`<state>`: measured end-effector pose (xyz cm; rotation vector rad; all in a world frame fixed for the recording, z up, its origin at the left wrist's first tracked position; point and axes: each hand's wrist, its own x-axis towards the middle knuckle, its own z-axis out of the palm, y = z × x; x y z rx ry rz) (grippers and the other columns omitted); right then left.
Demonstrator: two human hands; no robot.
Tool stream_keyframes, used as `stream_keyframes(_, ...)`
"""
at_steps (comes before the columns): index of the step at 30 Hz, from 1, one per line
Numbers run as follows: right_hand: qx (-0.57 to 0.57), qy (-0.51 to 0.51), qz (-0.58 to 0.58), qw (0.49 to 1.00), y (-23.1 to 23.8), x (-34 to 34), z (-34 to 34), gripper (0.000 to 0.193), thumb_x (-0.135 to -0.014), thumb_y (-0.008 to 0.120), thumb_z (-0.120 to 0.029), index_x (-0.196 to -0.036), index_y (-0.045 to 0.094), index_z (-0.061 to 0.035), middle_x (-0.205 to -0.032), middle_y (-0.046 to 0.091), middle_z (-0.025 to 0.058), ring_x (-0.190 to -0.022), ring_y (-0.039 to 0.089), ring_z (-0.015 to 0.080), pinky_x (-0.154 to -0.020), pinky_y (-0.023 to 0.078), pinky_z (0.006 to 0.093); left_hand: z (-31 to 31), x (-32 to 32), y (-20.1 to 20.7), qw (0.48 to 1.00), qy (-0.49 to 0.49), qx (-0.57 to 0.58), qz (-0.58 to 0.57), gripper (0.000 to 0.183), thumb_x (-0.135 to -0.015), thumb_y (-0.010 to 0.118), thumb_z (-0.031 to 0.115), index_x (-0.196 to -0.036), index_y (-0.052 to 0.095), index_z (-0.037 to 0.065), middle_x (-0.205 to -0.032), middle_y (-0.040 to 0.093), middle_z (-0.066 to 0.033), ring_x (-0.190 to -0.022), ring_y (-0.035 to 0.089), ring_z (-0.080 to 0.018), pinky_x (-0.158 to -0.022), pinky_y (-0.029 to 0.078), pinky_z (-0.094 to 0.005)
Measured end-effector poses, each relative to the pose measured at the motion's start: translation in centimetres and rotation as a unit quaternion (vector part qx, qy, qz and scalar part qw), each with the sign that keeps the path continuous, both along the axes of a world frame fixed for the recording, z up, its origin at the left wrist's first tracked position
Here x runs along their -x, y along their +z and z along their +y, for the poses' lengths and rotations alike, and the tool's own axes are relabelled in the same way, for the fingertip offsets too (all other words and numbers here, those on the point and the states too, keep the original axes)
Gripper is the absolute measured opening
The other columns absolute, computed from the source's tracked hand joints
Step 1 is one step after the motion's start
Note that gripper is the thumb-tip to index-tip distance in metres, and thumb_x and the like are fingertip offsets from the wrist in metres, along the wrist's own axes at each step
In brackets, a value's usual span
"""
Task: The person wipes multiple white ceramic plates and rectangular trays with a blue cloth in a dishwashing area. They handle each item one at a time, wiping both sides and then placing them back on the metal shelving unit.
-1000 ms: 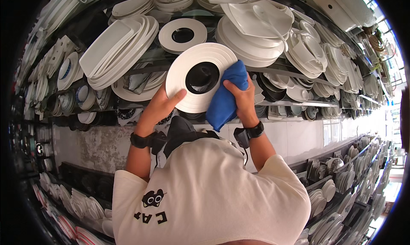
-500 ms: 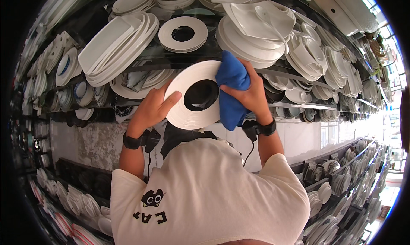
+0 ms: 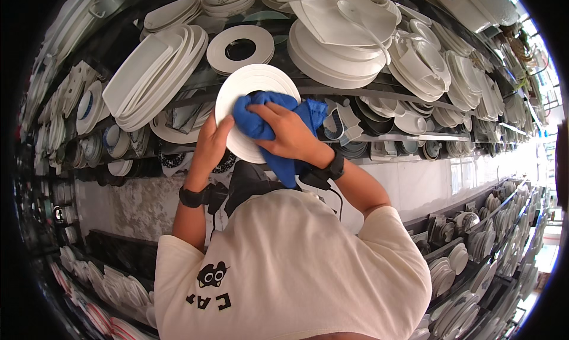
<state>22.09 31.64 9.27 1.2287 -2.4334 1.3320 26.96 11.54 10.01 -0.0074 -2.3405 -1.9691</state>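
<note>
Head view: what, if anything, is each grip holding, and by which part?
Left grip: the white plate, by its left rim, thumb on top. Right grip: the blue cloth, by its bunched part, over the plate's middle.

Narrow gap between wide-rimmed stack (image 3: 218,52), larger stack (image 3: 333,60).

Short row of bold black letters (image 3: 204,303) across the cream shirt (image 3: 314,269).
</note>
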Motion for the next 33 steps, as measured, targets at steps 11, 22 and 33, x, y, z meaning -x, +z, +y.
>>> stream_keyframes(11, -0.048, -0.159, -0.017, 0.986, -0.8, -1.5, 6.2, 0.059, -0.065, 0.076, -0.017, -0.121, 0.06, -0.0117, -0.091, 0.057, 0.0145, -0.084, 0.06, 0.037, -0.073, 0.052, 0.0434, -2.3, 3.9, -1.0, 0.992, 0.049, -0.047, -0.104, 0.04, -0.095, 0.057, 0.027, -0.125, 0.056, -0.001, -0.109, 0.066, -0.0082, -0.095, 0.064, -0.0151, -0.082, 0.051, -0.0285)
stream_keyframes(22, -0.055, -0.158, -0.111, 0.98, -3.8, -3.2, 8.4, 0.057, -0.066, 0.074, -0.017, -0.121, 0.06, -0.0102, -0.093, 0.06, 0.015, -0.088, 0.06, 0.038, -0.077, 0.051, 0.0434, -8.1, 15.0, -2.2, 0.971, -0.002, -0.188, -0.15, 0.039, -0.097, 0.051, 0.031, -0.123, 0.05, 0.002, -0.105, 0.067, -0.0132, -0.087, 0.069, -0.023, -0.076, 0.057, -0.0349)
stream_keyframes(33, -0.035, -0.162, -0.117, 0.979, -5.7, -2.7, 10.1, 0.056, -0.066, 0.073, -0.018, -0.12, 0.061, -0.0099, -0.094, 0.06, 0.0155, -0.086, 0.061, 0.0382, -0.076, 0.051, 0.0437, -8.6, 18.6, -5.0, 0.947, -0.016, -0.259, -0.191, 0.038, -0.101, 0.047, 0.027, -0.13, 0.046, 0.002, -0.113, 0.065, -0.0179, -0.099, 0.068, -0.0272, -0.082, 0.055, -0.0335)
